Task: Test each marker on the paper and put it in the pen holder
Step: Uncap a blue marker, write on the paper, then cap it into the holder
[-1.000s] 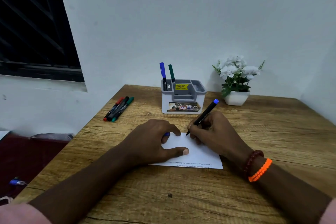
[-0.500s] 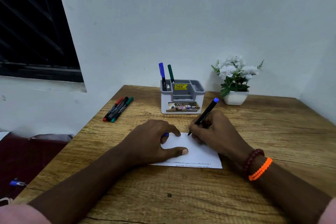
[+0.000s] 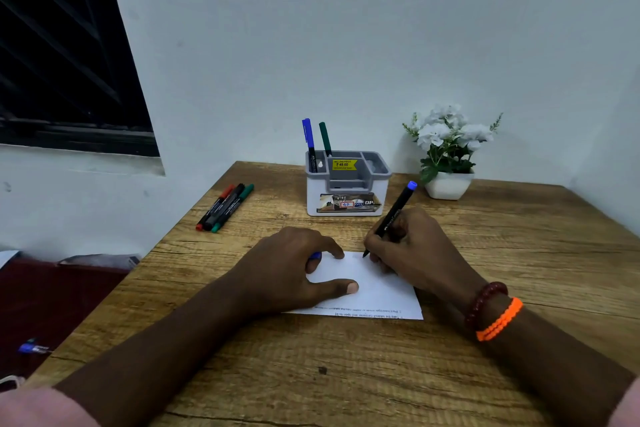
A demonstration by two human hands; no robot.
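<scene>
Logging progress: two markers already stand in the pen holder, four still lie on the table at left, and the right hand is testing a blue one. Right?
Not quite. The head view shows three markers, not four, lying at left. Two do stand in the pen holder, and the right hand holds the blue marker to the paper.

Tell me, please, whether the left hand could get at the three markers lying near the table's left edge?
Probably yes: bare table lies between the left hand and the three markers, though it holds a blue cap.

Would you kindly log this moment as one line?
right hand: marker tip on paper | left hand: steadies paper, holds blue cap
</scene>
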